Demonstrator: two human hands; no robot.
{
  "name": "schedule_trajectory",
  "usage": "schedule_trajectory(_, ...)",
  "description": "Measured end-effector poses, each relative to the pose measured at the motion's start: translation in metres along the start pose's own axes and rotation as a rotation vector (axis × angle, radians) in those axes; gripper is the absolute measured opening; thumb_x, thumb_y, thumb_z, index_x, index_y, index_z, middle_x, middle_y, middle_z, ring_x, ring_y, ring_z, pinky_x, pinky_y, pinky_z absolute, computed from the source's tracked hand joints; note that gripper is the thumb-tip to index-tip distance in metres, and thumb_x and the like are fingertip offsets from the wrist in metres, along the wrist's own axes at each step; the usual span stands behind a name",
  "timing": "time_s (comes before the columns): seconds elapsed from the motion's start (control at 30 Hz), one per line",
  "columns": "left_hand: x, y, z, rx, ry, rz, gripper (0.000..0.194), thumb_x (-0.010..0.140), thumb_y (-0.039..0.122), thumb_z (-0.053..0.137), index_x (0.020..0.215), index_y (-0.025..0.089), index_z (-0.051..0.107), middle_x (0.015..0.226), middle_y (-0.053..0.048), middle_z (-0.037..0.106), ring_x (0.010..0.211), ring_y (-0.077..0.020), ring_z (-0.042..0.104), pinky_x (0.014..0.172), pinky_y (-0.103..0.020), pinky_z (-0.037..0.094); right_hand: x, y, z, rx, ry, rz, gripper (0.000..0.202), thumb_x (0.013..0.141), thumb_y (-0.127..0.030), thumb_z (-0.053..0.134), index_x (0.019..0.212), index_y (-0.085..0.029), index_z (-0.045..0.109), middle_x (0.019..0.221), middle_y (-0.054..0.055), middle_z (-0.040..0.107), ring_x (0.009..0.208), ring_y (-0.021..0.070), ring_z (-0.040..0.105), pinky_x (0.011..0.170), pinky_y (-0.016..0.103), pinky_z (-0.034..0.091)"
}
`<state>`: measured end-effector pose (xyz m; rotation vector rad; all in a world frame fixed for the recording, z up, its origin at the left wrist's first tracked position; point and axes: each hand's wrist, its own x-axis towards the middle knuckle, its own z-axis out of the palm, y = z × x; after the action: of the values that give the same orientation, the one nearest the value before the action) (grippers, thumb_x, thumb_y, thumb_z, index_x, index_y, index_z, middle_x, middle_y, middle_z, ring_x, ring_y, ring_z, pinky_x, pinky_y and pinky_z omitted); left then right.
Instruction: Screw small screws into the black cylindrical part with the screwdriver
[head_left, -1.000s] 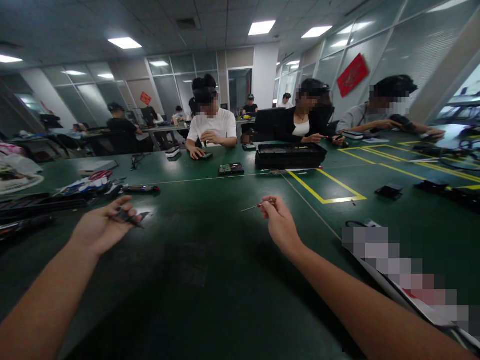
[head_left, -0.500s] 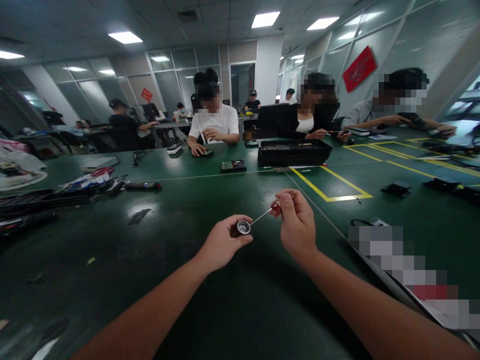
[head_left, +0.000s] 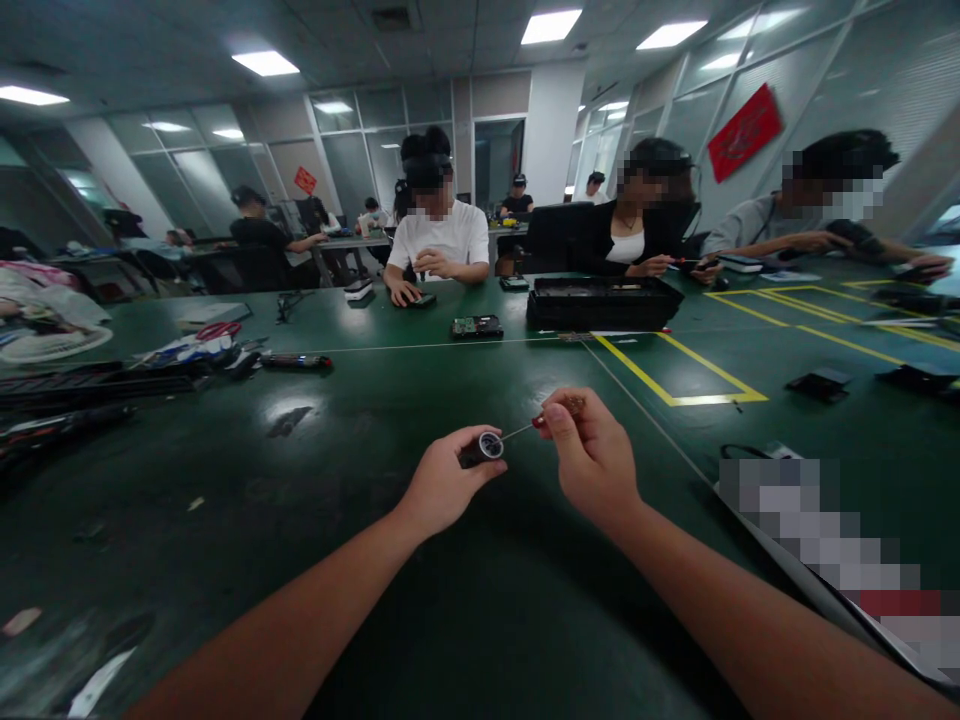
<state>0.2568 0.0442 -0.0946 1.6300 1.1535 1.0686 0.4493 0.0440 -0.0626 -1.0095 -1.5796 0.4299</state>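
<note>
Cylinder [head_left: 472, 456], black with silver-rimmed end, pinched in left hand [head_left: 439, 485] above dark green tabletop [head_left: 420, 630]; right hand [head_left: 596, 455] grips slim metal-shafted tool [head_left: 517, 432] with red collar, tip at or near rim.

Head-worn view, facing forward, tilted down, across green table [head_left: 450, 600]

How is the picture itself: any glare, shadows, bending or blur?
Head view: ceiling lights shine white; glare pales the table left of the left hand; shadow darkens it below the right hand. Head view again: the right wall slants, perhaps from lens distortion; the large red sign's marks are too soft to read.
</note>
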Motion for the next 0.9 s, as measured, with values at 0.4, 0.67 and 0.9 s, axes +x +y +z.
schedule_trajectory(0.4,0.001,0.0,-0.003,0.116,0.036,0.041,0.042,0.08,0.018,0.076,0.121,0.023,0.07,0.12,-0.005,0.071,0.112,-0.0234,0.065,0.104,-0.039,0.046,-0.001,0.005,0.002,0.001,-0.034,0.01,0.018,0.099,-0.035,0.049,0.112,-0.024,0.055,0.086,0.003,0.07,0.077,0.0206,0.07,0.072,0.036,0.053)
schedule_trajectory(0.67,0.001,0.0,-0.004,0.288,0.073,0.109,0.037,0.082,0.016,0.074,0.118,0.024,0.071,0.115,-0.004,0.072,0.11,-0.0231,0.064,0.1,-0.037,0.047,0.007,0.0,-0.002,-0.257,-0.075,0.037,0.038,0.101,-0.046,0.04,0.083,-0.024,0.065,0.063,0.001,0.065,0.058,0.0187,0.062,0.057,0.031,0.039)
schedule_trajectory(0.9,0.004,-0.001,-0.006,0.33,0.079,0.121,0.036,0.08,0.014,0.075,0.115,0.023,0.071,0.114,-0.005,0.072,0.109,-0.0237,0.065,0.099,-0.038,0.047,0.007,-0.003,0.001,-0.289,-0.145,-0.029,0.028,0.097,-0.034,0.042,0.108,-0.023,0.066,0.074,0.003,0.07,0.061,0.0201,0.062,0.061,0.032,0.041)
